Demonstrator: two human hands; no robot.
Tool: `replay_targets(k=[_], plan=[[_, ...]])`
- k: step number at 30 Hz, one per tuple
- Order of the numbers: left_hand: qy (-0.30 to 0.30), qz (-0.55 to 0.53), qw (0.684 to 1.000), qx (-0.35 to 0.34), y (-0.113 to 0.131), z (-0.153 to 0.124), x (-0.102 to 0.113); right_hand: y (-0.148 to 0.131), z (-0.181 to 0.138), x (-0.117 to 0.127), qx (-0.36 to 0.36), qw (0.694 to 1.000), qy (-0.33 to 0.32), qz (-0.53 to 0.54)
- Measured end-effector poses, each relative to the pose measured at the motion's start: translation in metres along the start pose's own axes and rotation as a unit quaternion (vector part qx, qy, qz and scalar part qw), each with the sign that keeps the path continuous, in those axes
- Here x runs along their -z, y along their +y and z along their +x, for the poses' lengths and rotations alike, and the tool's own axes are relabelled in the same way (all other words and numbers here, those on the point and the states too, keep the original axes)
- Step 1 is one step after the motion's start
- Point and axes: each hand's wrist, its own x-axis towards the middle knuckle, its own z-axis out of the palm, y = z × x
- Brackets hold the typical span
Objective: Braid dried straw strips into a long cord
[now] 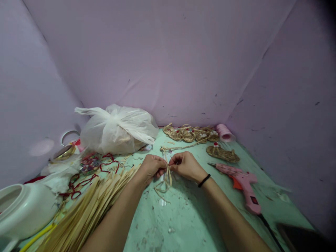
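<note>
My left hand and my right hand meet near the middle of the table, fingertips close together. Both pinch a pale strand of dried fibre, whose loose ends curl down between them. Beyond the hands, a twisted fibre cord runs up to the right, with a knotted end close to my fingers. My right wrist wears a black band. Exactly how the strand passes between the fingertips is too small to tell.
A pink glue gun lies right, below a small woven slipper. Several more woven slippers and a pink thread spool sit at the back wall. Left are a white plastic bag, dried fibre strips, red yarn and a white pot.
</note>
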Motion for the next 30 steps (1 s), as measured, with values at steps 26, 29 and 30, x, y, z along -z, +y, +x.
replay_targets(k=[26,29,30], plan=[[-0.002,-0.035,0.999,0.029,0.004,-0.002,0.001,-0.010,-0.004,-0.001,-0.168,0.948,-0.039,0.268],[0.006,-0.012,0.999,0.030,0.005,-0.003,-0.001,-0.008,-0.003,-0.003,-0.167,0.936,-0.055,0.306],[0.010,-0.005,0.999,0.032,0.005,-0.003,-0.002,-0.008,-0.003,-0.004,-0.165,0.934,-0.057,0.313]])
